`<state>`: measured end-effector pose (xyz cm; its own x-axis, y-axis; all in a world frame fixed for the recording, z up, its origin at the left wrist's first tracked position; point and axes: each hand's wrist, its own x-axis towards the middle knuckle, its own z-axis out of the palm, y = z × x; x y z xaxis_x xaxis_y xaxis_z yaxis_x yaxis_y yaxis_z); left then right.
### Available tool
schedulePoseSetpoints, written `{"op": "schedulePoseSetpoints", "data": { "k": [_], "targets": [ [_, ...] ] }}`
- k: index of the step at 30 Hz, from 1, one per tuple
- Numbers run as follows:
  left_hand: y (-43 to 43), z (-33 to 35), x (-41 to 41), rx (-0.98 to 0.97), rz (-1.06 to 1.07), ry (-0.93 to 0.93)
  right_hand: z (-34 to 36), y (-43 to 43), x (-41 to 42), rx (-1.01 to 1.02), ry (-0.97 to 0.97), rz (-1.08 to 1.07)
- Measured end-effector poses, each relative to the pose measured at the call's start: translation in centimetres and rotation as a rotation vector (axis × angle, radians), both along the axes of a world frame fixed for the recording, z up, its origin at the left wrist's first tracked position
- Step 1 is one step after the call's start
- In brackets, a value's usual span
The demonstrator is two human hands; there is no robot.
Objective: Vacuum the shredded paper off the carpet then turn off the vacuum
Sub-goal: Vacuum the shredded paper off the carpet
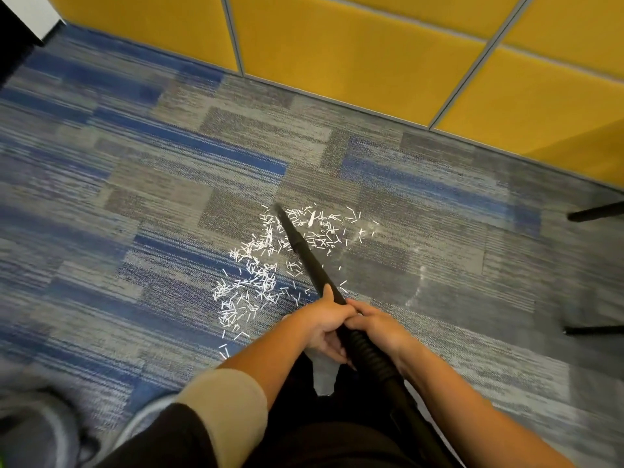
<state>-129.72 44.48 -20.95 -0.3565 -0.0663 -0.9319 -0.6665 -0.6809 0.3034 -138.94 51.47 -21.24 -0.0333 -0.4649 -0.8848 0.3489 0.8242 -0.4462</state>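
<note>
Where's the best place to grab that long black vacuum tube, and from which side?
Grip the vacuum tube at its smooth rear end, just ahead of the ribbed hose, coming from behind, one hand on each side, as the left hand and right hand do. It slants down toward the shredded paper.

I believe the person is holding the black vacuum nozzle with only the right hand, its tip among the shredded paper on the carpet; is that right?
Not quite: the head view shows the left hand gripping the vacuum nozzle too, just ahead of the right hand. The rest holds: its tip lies among the shredded paper on the carpet.
</note>
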Motion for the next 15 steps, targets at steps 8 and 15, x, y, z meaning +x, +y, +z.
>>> {"op": "schedulePoseSetpoints", "data": {
  "k": [8,15],
  "targets": [
    [0.1,0.2,1.5,-0.003,0.042,-0.019,0.0,-0.4,0.9,0.005,0.003,0.104],
    [0.2,-0.2,0.6,-0.015,0.001,-0.004,0.6,-0.2,0.3,-0.012,-0.006,0.05]
  ]
}}
